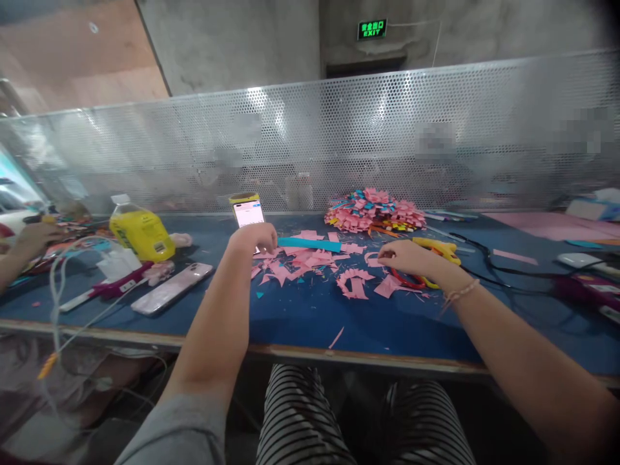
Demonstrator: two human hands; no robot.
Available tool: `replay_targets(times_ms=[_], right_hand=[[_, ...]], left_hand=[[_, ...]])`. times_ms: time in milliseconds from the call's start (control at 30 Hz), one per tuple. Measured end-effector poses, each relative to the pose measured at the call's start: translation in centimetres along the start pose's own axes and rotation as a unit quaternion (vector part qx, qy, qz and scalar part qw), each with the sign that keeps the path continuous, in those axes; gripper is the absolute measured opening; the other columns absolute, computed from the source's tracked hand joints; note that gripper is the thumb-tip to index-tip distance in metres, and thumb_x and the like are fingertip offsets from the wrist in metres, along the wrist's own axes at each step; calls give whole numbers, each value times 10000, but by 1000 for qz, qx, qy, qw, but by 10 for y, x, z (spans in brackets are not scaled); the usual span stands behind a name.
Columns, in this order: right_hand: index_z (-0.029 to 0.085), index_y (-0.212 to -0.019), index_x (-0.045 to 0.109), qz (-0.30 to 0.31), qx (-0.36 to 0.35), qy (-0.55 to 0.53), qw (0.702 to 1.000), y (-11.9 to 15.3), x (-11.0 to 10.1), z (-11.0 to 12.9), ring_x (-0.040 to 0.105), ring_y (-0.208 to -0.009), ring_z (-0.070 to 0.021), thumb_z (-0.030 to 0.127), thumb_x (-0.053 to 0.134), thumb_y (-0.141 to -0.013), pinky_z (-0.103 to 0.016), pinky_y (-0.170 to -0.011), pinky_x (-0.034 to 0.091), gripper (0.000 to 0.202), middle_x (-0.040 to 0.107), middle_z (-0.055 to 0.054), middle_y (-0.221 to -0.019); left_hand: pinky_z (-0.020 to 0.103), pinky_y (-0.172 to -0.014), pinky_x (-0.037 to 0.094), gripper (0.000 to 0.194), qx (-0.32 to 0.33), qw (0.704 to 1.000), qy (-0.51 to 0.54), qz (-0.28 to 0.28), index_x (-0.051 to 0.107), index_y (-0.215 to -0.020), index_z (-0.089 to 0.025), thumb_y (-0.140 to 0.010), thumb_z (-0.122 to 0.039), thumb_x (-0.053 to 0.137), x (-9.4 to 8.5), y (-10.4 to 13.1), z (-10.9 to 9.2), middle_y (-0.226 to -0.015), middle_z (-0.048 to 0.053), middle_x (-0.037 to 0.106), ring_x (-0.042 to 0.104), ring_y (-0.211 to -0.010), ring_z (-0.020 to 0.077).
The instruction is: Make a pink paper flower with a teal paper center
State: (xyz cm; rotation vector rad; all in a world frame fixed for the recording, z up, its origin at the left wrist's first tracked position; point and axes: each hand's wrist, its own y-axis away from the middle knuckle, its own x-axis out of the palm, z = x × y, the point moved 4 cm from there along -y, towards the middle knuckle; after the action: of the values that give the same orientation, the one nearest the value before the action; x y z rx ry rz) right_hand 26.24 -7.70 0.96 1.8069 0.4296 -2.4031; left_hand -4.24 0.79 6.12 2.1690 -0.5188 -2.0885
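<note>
- Here, the left hand (254,236) pinches one end of a teal paper strip (310,244), which lies flat on the blue tabletop (300,316), just in front of a propped phone (248,212).
- The right hand (404,257) rests loosely curled on the pink paper scraps (310,261); whether it grips one I cannot tell. Red-and-yellow scissors (436,248) lie just beside it, not held.
- Judging by the scene, much is done: a heap of folded pink and coloured pieces (374,210) sits far, right of centre.
- The strip looks uncut, so work remains, it seems.
- A yellow bottle (141,234) and a pink phone (172,289) lie to the left; another person's hand (33,239) works at the far-left edge.
</note>
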Motion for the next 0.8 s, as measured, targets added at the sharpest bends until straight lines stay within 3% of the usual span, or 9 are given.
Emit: replay_targets(times_ms=[100,233,333,400,467,567,667,800], right_hand=[[167,-775,635,-13,57,23,998,2,-8,-14,593,-744,-171,222,479,-715,-227,-634,409,176,661,-60,-835],[174,-861,617,-18,93,-27,995,5,-11,-12,562,-470,-113,201,443,-736,-234,-574,423,216,660,-53,-826],[186,-883,605,-13,97,-56,994,6,-9,-6,503,-365,-76,217,445,-742,-230,-516,417,216,653,-45,-885],[177,-859,608,0,110,-34,993,6,-7,-8,533,-413,-96,195,440,-734,-227,-514,410,210,658,-51,-840],[163,-812,617,4,121,20,992,5,-8,-14,593,-570,-143,160,451,-711,-228,-571,409,194,661,-68,-806],[163,-753,627,-15,135,84,987,3,-13,-25,598,-790,-202,163,466,-689,-240,-643,394,173,659,-96,-852],[158,-734,638,-13,165,106,980,3,-14,-32,600,-780,-227,210,457,-691,-260,-611,389,194,660,-123,-841],[138,-687,647,50,164,133,976,3,-9,-30,608,-737,-230,225,475,-673,-268,-597,395,194,663,-142,-793]], left_hand=[[253,-613,440,317,-33,999,-10,-14,667,-824,-189,-514,-167,609,-3,6,3,-805,84,677,599,-656,173],[286,-631,423,81,-48,995,-18,-91,644,-575,-155,-505,-160,606,-8,6,4,-573,76,638,585,-616,195],[281,-630,401,84,31,995,7,-96,588,-458,-170,-528,-214,607,0,-5,-9,-487,53,596,559,-585,183],[261,-613,387,58,106,991,21,-77,596,-489,-187,-487,-224,640,11,-15,-24,-523,28,608,537,-584,167],[253,-581,374,134,131,990,12,-43,601,-523,-190,-413,-198,677,25,-24,-35,-532,10,602,512,-556,153],[238,-543,359,153,169,985,14,-38,614,-579,-192,-431,-193,651,37,-32,-47,-551,1,599,478,-518,126],[230,-524,350,97,180,983,7,-47,591,-524,-182,-435,-149,613,40,-34,-51,-516,-8,579,461,-496,111],[242,-508,342,90,166,984,-1,-57,535,-420,-173,-429,-89,566,41,-33,-50,-414,-17,503,431,-459,107]])
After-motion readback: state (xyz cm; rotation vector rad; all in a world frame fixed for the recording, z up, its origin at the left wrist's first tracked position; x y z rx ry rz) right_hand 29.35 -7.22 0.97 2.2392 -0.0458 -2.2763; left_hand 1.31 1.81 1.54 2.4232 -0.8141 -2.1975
